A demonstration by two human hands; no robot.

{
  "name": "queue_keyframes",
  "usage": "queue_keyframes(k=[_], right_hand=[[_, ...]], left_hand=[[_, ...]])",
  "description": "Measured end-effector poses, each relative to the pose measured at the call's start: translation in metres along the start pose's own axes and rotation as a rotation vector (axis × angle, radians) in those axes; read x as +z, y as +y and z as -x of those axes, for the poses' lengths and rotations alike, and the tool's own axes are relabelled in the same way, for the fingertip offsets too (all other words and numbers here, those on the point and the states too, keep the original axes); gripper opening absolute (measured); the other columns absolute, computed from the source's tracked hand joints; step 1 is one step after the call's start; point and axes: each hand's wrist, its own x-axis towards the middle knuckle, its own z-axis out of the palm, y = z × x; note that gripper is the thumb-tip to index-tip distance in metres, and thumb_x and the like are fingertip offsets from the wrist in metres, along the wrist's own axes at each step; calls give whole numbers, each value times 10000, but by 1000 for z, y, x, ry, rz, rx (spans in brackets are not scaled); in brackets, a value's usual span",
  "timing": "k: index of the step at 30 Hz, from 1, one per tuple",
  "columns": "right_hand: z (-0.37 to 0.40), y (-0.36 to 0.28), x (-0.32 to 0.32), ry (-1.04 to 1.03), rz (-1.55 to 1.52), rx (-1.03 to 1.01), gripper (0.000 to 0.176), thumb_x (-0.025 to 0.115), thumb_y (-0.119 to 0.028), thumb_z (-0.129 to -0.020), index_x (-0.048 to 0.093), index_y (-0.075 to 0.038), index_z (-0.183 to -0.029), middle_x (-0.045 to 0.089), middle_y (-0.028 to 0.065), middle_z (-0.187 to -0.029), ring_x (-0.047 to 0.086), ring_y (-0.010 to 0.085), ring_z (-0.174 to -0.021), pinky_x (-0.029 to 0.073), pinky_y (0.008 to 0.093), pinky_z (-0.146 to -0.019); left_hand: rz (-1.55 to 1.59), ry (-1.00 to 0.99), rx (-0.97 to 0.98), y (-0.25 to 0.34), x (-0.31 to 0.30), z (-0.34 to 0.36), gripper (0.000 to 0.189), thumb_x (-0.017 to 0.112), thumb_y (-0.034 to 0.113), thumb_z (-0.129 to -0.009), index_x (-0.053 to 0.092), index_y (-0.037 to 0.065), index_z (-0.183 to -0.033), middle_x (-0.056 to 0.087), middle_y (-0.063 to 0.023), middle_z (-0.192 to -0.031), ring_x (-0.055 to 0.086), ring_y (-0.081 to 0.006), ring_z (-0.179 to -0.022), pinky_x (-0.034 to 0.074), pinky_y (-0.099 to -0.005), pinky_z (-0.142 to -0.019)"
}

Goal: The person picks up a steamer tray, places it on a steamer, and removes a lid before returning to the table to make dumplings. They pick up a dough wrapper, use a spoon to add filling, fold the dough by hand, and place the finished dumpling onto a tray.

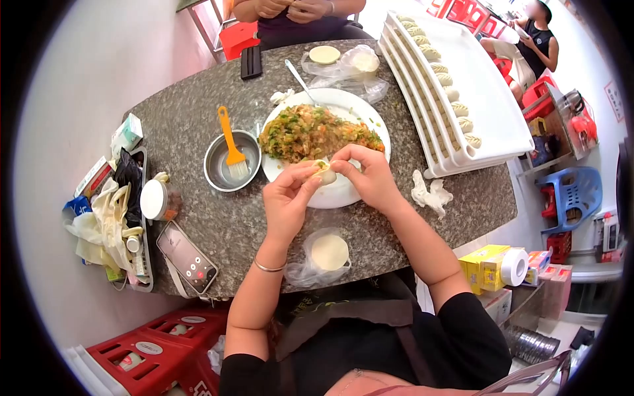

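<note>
A small, partly folded dumpling (323,173) with filling showing at its top is held between both hands above the near rim of a white plate (343,198). My left hand (290,191) grips it from the left with bent fingers. My right hand (366,175) pinches its right edge between thumb and fingertips. Chopped green and orange filling (314,134) is heaped on the plate, with a spoon handle (297,75) rising behind it. Between my forearms, a stack of round wrappers (329,253) lies on a plastic bag.
Stacked white trays (492,99) with rows of dumplings stand at right. A metal bowl (214,173) with an orange brush (228,135), a jar (155,200) and a phone (187,256) are at left. Crumpled tissue (430,194) lies right. Another person (300,20) sits across the table.
</note>
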Motion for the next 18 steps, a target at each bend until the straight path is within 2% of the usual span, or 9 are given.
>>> queue_keyframes(k=[1, 6, 8, 12, 15, 17, 18], right_hand=[[-1, -1, -3, -70, -78, 83, 101, 659, -66, -838, 624, 25, -865, 639, 73, -834, 592, 139, -800, 464, 270, -744], [2, -1, 2, -66, -17, -1, 106, 657, -67, -839, 620, 26, -872, 634, 71, -834, 592, 142, -813, 464, 279, -742], [4, 1, 7, 26, 29, -75, 107, 665, -68, -834, 624, 26, -866, 635, 80, -834, 601, 159, -816, 469, 288, -740], [3, 1, 3, -32, 141, -164, 108, 668, -71, -834, 628, 27, -858, 636, 85, -838, 607, 170, -820, 473, 296, -742], [2, 2, -1, 55, 133, -161, 109, 670, -71, -829, 630, 25, -861, 637, 90, -841, 608, 180, -819, 475, 301, -745], [0, 0, -7, -88, -23, 42, 113, 669, -74, -826, 630, 21, -874, 635, 99, -838, 610, 197, -820, 477, 305, -745], [0, 0, -7, -86, -23, 44, 113, 669, -74, -826, 630, 21, -874, 635, 99, -838, 610, 197, -820, 477, 305, -745]], left_hand=[[-41, -32, 7, -1, -1, 1, 187, 657, -18, -854, 640, -62, -1035, 632, -160, -1104, 633, -174, -953, 532, -277, -815], [-113, -74, 42, -4, -1, 3, 188, 661, -27, -847, 643, -59, -1031, 634, -152, -1103, 631, -161, -936, 529, -269, -810], [-72, 39, -89, -3, 1, 5, 184, 662, -32, -842, 647, -55, -1024, 639, -141, -1093, 630, -152, -938, 527, -261, -804], [-67, 49, -71, -6, -4, 2, 188, 662, -35, -839, 649, -52, -1025, 642, -134, -1083, 628, -143, -937, 524, -262, -810], [2, 38, -100, -4, 0, 0, 189, 661, -35, -841, 652, -48, -1029, 639, -138, -1089, 626, -146, -941, 522, -269, -820], [-53, -3, -25, -5, -1, 2, 182, 681, 0, -843, 669, -41, -1020, 647, -126, -1064, 621, -119, -857, 509, -217, -720], [-54, -6, -27, -4, 0, 2, 182, 681, 0, -843, 669, -41, -1020, 647, -126, -1064, 621, -119, -857, 509, -217, -720]])
